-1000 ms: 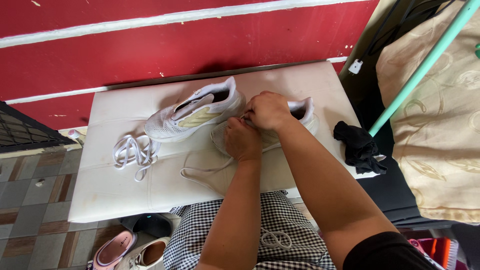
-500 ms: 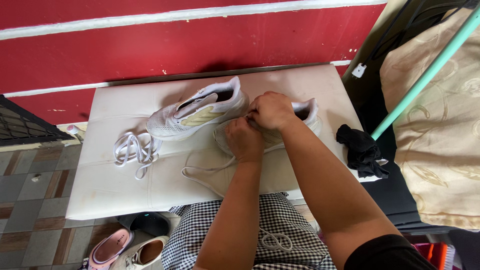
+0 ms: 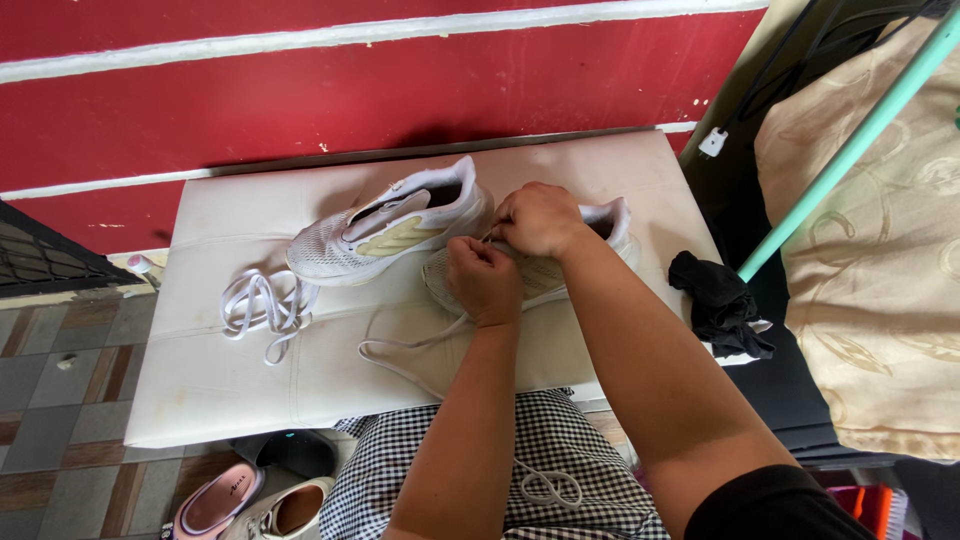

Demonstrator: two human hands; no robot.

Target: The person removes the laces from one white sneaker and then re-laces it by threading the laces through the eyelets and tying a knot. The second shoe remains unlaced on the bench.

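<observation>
Hands at work on a white sneaker at centre frame, as I see it through the head camera.

My left hand (image 3: 483,282) and right hand (image 3: 538,219) meet over the near sneaker (image 3: 560,262) on the cream cushion (image 3: 250,370), both pinched narrow on its lace (image 3: 405,345), which trails toward lower centre. Just left of them lies the second sneaker (image 3: 385,232), unlaced; a loose lace (image 3: 262,305) is bundled at centre left. A black cloth (image 3: 720,300) sits at the cushion's right edge.
</observation>
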